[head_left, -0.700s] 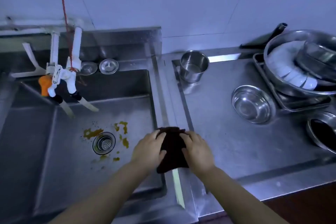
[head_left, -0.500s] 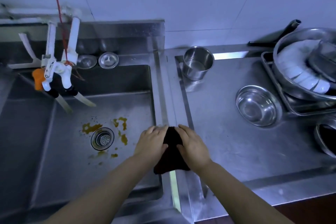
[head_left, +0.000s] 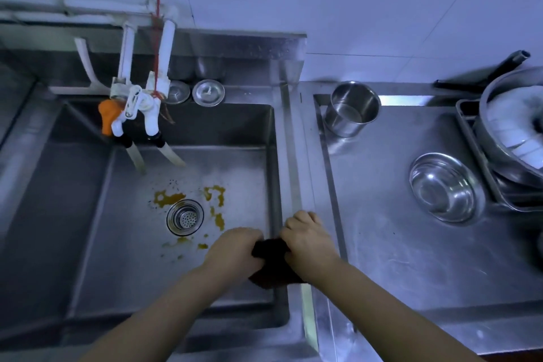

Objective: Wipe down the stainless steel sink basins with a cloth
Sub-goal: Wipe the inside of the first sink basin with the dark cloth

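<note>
A dark cloth (head_left: 271, 266) is bunched between both hands over the right edge of the steel sink basin (head_left: 123, 244). My left hand (head_left: 235, 250) grips its left side, fingers curled round it. My right hand (head_left: 308, 239) grips its right side above the basin's right rim. The basin floor carries yellow-orange stains (head_left: 169, 198) around the round drain strainer (head_left: 185, 217). Most of the cloth is hidden by the hands.
White taps (head_left: 141, 103) with an orange piece hang over the basin's back left. Two drain lids (head_left: 208, 92) lie on the back ledge. On the drainboard to the right stand a steel cup (head_left: 354, 107), a steel bowl (head_left: 443, 188) and a rack holding a large basin of white dishes (head_left: 514, 132).
Both hands have drawn closer together and curled tighter round the cloth, bunching it smaller. They have shifted slightly left, over the basin's right edge.
</note>
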`<state>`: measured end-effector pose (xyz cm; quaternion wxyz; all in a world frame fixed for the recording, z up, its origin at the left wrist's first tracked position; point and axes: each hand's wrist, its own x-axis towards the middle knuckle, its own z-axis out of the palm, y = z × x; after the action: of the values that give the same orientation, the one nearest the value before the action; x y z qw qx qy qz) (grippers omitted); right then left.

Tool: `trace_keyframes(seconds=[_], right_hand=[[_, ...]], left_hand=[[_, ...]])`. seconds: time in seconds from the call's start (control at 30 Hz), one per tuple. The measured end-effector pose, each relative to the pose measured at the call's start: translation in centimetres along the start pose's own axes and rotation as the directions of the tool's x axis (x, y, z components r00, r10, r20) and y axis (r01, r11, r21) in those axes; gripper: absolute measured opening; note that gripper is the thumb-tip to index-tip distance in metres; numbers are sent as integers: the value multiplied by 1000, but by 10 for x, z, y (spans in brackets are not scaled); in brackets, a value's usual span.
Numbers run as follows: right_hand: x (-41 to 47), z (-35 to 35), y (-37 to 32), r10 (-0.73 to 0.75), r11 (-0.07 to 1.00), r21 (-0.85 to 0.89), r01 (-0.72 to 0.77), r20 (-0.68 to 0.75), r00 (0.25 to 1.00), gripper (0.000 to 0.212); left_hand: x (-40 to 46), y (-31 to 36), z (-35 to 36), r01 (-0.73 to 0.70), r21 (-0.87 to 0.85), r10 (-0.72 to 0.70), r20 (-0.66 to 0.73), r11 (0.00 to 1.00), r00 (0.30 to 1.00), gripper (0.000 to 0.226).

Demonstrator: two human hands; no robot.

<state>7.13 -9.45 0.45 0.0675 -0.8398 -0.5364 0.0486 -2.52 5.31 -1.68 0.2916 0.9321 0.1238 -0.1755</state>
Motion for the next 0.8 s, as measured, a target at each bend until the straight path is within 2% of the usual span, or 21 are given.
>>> trace_keyframes(seconds=[0.1,0.2,0.27,0.33,0.4,0.5,0.57,0.6,0.67,0.73,0.8], right_hand=[[22,15,-31,-11,989,148,2,60,998,20],[39,46,-59,-18,987,161,-30,289,957,3],[46,69,-73,-4,991,121,-53,428,904,13],[54,86,-79,63,983,116,-143,516,854,19],[63,102,-77,142,957,137,-257,552,822,25],[70,116,-67,254,928,101,-359,534,807,26],[68,124,-61,303,929,53,-365,455,837,27],[65,128,-60,317,933,17,-359,431,845,29],[55,136,-62,336,937,-75,-340,447,829,35],[44,147,-69,342,937,-143,-320,563,752,35],[34,160,-78,345,923,-142,-357,715,608,30]], left_hand=[[-14,-42,-15,78,-60,-77,6,995,997,8],[-22,-83,-15,133,-41,-131,42,990,990,7],[-23,-106,-4,141,-16,-139,93,990,986,7],[-18,-124,10,149,-8,-146,164,989,976,11],[-9,-135,19,148,-5,-144,202,989,969,12],[9,-141,31,112,-36,-106,146,993,984,8],[18,-143,41,80,-46,-77,77,996,994,7],[21,-145,46,59,-58,-55,58,997,997,13],[21,-149,59,-9,-87,19,110,996,994,28],[16,-155,71,-68,-100,89,224,993,971,34],[9,-165,78,-28,-114,63,310,993,949,37]])
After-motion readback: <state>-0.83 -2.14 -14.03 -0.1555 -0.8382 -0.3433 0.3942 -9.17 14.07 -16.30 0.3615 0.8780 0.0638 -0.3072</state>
